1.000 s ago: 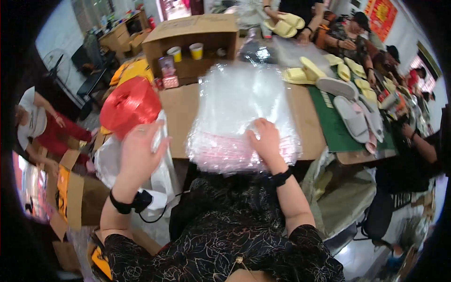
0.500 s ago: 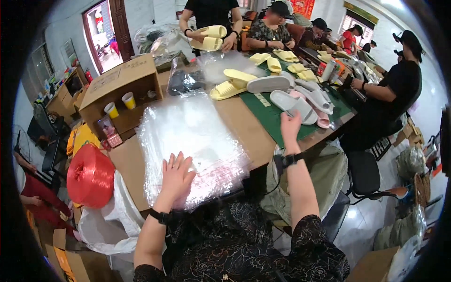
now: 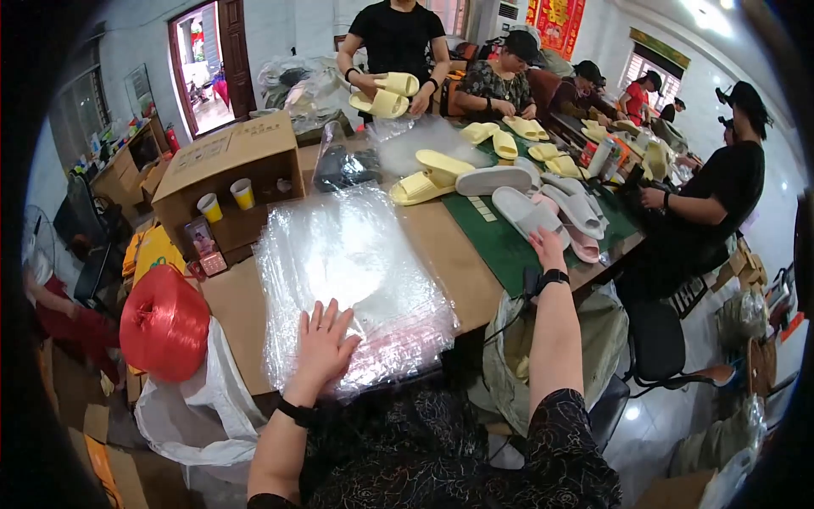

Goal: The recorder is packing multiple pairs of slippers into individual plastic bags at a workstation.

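Note:
My left hand [image 3: 325,346] lies flat, fingers spread, on the near part of a stack of clear plastic bags [image 3: 365,271]. My right hand [image 3: 548,248] reaches out to a grey slipper [image 3: 519,209], its fingers bent at the slipper's near end; the thumb is partly hidden. That slipper rests on a green mat [image 3: 475,246]. Beside it are more grey slippers [image 3: 494,180] and a pink slipper [image 3: 583,246], partly covered. A pair of yellow slippers [image 3: 421,188] sits just beyond the bags.
An open cardboard box [image 3: 225,161] with two cups stands at the left, near a red twine roll [image 3: 165,322]. A sack [image 3: 606,339] hangs by the table's front edge. Across the table a person [image 3: 397,42] holds yellow slippers; other people sit along the right.
My right hand has shifted rightward along the near end of the grey slipper, which stays in place. My left hand stays on the bags. The whole view has tilted slightly.

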The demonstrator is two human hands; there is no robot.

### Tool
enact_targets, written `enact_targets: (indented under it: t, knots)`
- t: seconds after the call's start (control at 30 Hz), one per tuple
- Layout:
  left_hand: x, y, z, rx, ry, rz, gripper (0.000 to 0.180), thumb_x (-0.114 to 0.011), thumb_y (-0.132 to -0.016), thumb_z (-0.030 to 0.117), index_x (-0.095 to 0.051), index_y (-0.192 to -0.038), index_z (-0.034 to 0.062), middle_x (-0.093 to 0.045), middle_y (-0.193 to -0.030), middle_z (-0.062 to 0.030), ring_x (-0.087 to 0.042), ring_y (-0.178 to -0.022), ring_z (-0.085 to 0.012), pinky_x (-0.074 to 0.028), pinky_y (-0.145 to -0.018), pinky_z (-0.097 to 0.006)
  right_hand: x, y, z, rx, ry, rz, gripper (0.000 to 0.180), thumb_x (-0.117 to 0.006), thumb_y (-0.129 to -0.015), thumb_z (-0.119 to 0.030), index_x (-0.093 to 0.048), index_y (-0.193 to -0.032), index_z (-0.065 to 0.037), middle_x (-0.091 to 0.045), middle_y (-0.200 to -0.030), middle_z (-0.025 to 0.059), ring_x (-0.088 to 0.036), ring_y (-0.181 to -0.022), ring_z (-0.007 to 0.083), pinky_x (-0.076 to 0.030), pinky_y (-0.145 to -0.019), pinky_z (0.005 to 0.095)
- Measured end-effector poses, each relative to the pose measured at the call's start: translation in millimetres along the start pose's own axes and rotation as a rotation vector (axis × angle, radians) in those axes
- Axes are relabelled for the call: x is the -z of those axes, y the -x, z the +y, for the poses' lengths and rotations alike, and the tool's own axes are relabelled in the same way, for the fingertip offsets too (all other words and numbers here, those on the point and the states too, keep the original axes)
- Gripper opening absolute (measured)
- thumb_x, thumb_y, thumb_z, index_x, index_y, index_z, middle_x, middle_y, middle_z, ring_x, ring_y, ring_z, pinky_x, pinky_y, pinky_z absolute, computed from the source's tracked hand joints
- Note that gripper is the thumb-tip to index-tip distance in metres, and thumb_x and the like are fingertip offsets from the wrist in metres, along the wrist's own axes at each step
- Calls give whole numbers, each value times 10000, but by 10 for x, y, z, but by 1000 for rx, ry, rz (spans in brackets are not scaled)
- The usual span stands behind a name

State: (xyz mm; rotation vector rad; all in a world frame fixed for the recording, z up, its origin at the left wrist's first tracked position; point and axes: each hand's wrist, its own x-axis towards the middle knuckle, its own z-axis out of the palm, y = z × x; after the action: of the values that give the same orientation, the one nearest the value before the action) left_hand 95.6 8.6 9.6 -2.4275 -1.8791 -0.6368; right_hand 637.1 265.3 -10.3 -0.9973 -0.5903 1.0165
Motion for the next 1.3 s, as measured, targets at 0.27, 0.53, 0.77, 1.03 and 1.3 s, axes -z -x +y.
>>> enact_targets:
  t: [0.27, 0.53, 0.77, 1.03, 1.3]
  knots:
    - [-73, 23, -29, -4, -6, 4, 559, -508, -935, 489, -511, -1400, 178, -401, -1502, -160, -303, -1411, -397, -132, -1162, -569, -559, 309, -245, 333, 273, 286, 367, -617, -937, -213, -526, -1149, 72, -596, -968, 113, -589, -871, 219, -486, -732, 336]
    - [-27, 21, -55, 25, -12, -3, 544, -499, -944, 479, -509, -1398, 179, -390, -1509, -152, -281, -1421, -396, -142, -1160, -572, -1647, 1132, -1192, 514, 286, -50, 220, -547, -984, -234, -599, -941, -24, -604, -868, 16, -521, -748, 121, -412, -670, 300]
    - [-120, -3, -55, 17, -10, -1, 555, -477, -952, 500, -491, -1413, 192, -363, -1530, -139, -254, -1436, -385, -131, -1171, -564, -2417, 1841, -1358, 141, 45, -437, 158, -576, -961, -267, -652, -993, -132, -606, -849, -59, -525, -742, 52, -384, -656, 222]
    - [46, 16, -4, 53, 133, -44, 767, -570, -814, 665, -488, -1419, 201, -391, -1518, -117, -228, -1444, -373, -103, -1158, -590, -2870, 2007, -466, 72, 802, -876, 415, -608, -914, -318, -653, -1178, -1, -672, -972, 24, -599, -873, 107, -462, -785, 254]
    - [128, 18, 89, 25, 32, -52, 849, -581, -766, 737, -479, -1428, 214, -452, -1469, -124, -314, -1388, -408, -137, -1149, -602, -2945, 1655, 301, 305, 1020, -907, 371, -585, -884, -263, -678, -1170, -46, -695, -979, 208, -664, -908, 292, -502, -832, 364]
